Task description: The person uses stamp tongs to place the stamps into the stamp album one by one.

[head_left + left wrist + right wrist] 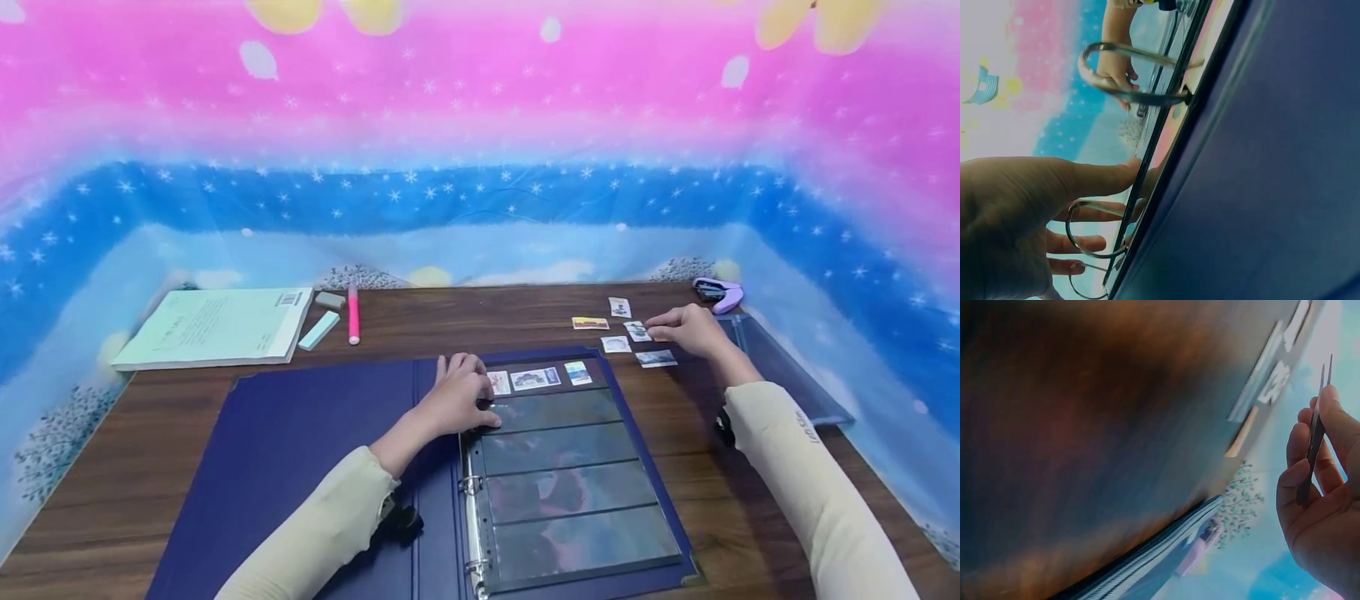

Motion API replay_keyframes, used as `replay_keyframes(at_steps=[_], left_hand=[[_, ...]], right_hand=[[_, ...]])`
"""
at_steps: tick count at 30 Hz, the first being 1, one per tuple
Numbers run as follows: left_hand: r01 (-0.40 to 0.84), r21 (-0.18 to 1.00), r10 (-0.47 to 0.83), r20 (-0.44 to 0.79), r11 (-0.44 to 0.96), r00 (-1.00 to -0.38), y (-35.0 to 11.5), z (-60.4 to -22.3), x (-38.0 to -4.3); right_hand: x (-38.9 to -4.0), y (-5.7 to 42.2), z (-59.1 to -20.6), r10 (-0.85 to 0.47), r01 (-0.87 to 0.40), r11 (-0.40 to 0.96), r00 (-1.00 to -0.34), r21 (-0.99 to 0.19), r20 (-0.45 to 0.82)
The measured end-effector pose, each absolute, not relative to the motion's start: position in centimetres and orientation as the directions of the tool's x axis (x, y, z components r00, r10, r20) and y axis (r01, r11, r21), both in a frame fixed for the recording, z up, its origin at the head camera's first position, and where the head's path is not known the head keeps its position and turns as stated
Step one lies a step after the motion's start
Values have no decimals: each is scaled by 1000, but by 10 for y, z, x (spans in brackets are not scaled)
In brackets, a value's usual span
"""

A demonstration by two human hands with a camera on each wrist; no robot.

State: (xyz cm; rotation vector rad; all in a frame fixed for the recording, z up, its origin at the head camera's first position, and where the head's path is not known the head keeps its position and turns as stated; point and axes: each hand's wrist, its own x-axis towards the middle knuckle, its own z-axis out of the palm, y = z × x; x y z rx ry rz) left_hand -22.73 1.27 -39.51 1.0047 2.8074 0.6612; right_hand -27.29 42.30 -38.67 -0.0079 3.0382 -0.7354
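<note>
Left hand (459, 396) and right hand (693, 329) are well apart above the desk (90, 492). The left, fingers loosely bent, rests at the far inner edge of a clear pocket page (577, 537) in an open blue binder (322, 467), partly covering the leftmost of the top-row stamps (536, 378). How firmly it presses cannot be told.

The right pinches dark tweezers (1315, 440), plain in the right wrist view but hard to make out from the head. It is at the loose stamps (616, 343), right of the binder's far corner; an orange piece (662, 338) there is mostly hidden by the fingers. Whether the tips touch a stamp is unclear.

At far right, a lilac stapler (726, 297) stands beside a dark pouch (783, 367), partly covered by the right arm.
</note>
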Motion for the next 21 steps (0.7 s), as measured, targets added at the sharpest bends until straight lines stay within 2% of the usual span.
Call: replay_keyframes(at_steps=[3,11,21], left_hand=[[591,409,619,77,695,-781,11,-397,-225],[658,367,660,140,658,-738,14,-400,-226],[631,345,655,59,695,-754,12,-397,-224]], right_hand=[[-274,421,-392,-5,10,902,-999,-432,-35],[-270,417,-395,50,72,932,-996,-356,-70],[-273,411,-399,97,131,932,-989,-339,-115]])
